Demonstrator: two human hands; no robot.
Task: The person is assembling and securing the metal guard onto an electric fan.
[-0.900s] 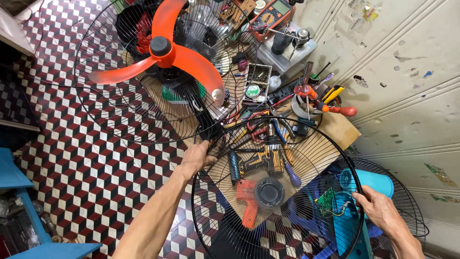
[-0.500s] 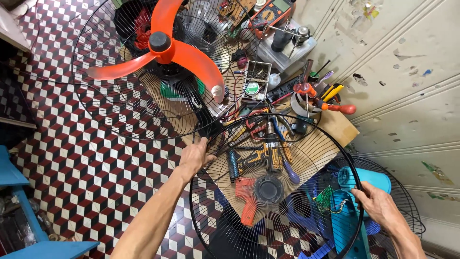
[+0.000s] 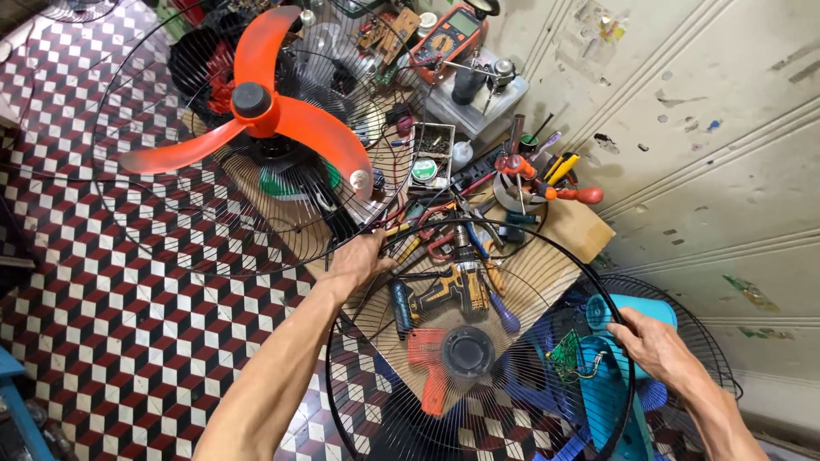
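Round black wire fan guard (image 3: 478, 341) held over the tool-strewn floor, left hand (image 3: 359, 260) with fingers closed on its far-left rim, right hand (image 3: 653, 346) with fingers curled around its right rim, orange fan blade (image 3: 256, 111) far left, yellow drill (image 3: 444, 286) beneath the guard

I am looking down at a tiled floor (image 3: 111, 341) patterned in dark red, black and white cubes. A sheet of brown cardboard (image 3: 581, 226) lies flat on the floor near a pale wall, and tools are scattered across it. On the cardboard I can see a yellow and black cordless drill (image 3: 444, 290), a red-handled screwdriver (image 3: 572, 195), pliers with red grips (image 3: 440, 248) and a small open tray of parts (image 3: 431, 154). An orange fan blade (image 3: 256, 111) sits inside a black wire guard (image 3: 162, 213) resting on the floor to the left of the cardboard. A blue plastic stool (image 3: 17, 401) stands at the lower left edge.
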